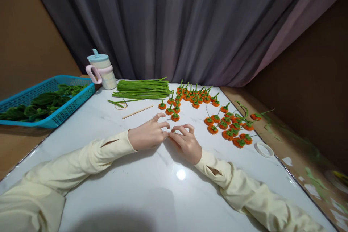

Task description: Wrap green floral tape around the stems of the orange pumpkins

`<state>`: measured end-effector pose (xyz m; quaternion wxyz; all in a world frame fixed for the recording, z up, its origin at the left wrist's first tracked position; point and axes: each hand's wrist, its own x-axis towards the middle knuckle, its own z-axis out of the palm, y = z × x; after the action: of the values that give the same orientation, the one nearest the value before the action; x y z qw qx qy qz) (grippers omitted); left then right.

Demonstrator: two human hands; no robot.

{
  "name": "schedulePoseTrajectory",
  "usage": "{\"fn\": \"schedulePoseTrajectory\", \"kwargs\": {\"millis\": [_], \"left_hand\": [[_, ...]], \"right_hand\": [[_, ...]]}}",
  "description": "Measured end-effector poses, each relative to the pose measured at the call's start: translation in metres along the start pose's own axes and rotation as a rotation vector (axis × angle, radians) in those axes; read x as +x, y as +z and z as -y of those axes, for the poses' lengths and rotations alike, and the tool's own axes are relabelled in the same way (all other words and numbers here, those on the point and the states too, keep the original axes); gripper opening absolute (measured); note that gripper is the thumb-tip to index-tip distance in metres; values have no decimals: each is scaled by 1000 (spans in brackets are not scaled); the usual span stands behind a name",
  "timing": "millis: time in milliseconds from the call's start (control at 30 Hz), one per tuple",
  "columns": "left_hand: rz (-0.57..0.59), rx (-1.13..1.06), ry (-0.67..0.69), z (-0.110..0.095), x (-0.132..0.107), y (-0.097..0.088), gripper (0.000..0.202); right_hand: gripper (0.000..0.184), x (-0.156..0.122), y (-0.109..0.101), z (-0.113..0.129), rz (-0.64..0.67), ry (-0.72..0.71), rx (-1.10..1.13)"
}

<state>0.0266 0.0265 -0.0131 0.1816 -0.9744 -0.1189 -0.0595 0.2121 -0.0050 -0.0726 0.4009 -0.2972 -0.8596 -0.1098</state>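
My left hand (149, 133) and my right hand (188, 144) meet over the middle of the white table, thumbs and index fingers pinched close together. Whatever sits between the fingertips is too small or hidden to make out. Just beyond them stands a small fuzzy orange pumpkin (175, 117) with a green stem. More such pumpkins (196, 104) crowd behind it, and another group (227, 135) lies to the right, some with thin wire tails. A wooden stick (137, 112) rests beyond my left hand.
A bundle of green pipe cleaners (143, 89) lies at the back, near a rubber band (121, 106). A lidded cup (106, 74) stands at back left beside a blue basket (51, 121) of green leaves. At the right edge lies a white tape roll (264, 149); scraps (312, 190) litter the surface beyond.
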Motion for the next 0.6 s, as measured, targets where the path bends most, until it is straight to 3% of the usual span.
{"fn": "schedulePoseTrajectory", "kwargs": {"millis": [133, 367, 467, 600], "left_hand": [[11, -87, 22, 1, -1, 0, 17], [134, -278, 38, 6, -2, -6, 21], [81, -259, -27, 4, -1, -4, 11], [-3, -166, -73, 2, 1, -1, 13]], "right_hand": [[15, -1, -2, 2, 14, -18, -42], [18, -3, -4, 5, -15, -140, -80], [19, -1, -5, 4, -14, -107, -58], [14, 3, -7, 4, -29, -33, -57]]}}
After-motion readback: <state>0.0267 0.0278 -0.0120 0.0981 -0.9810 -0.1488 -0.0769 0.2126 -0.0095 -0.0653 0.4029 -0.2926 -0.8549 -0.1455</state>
